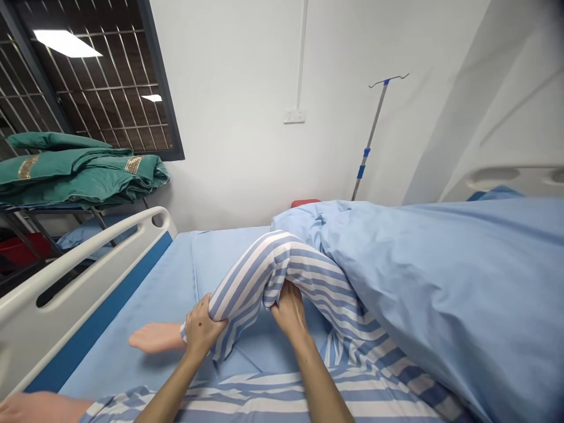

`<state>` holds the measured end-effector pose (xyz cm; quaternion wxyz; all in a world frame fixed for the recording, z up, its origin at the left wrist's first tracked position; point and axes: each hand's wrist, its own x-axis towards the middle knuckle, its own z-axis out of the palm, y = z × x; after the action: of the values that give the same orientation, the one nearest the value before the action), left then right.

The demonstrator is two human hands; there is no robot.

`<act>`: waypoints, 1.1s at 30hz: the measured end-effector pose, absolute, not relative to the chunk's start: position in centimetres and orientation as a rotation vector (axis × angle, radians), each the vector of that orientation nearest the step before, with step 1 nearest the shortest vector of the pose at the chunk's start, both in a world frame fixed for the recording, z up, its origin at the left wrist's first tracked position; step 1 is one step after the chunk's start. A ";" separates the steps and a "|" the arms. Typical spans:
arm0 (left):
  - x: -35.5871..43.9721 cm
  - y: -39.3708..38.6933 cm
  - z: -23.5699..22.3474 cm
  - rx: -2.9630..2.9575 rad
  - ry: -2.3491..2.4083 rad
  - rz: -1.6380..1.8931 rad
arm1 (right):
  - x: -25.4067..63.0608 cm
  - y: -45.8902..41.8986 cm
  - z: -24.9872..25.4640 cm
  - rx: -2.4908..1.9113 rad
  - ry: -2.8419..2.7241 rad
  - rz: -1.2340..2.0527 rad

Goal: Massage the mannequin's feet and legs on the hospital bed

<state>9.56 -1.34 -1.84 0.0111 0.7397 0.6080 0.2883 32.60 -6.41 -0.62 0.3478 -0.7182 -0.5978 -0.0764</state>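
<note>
A manikin-like figure in blue-and-white striped trousers lies on the bed, its far leg bent with the knee raised. My left hand is wrapped round the lower shin of that leg, just above the ankle. Under the bent knee, my right hand supports the leg from below; its fingertips are hidden behind the cloth. The bare far foot sticks out past the trouser cuff. Closer to me, the other leg lies straight, its foot at the lower left. A light blue quilt covers the upper body.
A cream footboard with a blue panel borders the bed on the left. Folded green bedding lies on a rack beyond it. A drip stand rises by the wall, and a cream headboard stands at right.
</note>
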 end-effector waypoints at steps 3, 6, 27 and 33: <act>6.6 -0.5 -0.6 2.422 1.927 0.813 | 32.0 -6.6 -0.7 -1.911 -1.555 -0.143; 3.2 0.4 1.0 2.570 1.958 0.719 | 31.1 -6.6 -1.0 -1.969 -1.567 -0.079; -8.3 4.3 -1.4 2.897 1.809 0.285 | 28.9 -6.8 -4.6 -2.168 -1.941 0.572; -8.7 4.6 -4.7 2.842 1.800 0.226 | 28.9 -6.7 -5.7 -2.234 -1.977 0.686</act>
<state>-8.71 4.57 -4.66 -0.1145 0.8374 0.5304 0.0665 28.88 -6.67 -5.70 0.0402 -0.7292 -0.6454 0.2238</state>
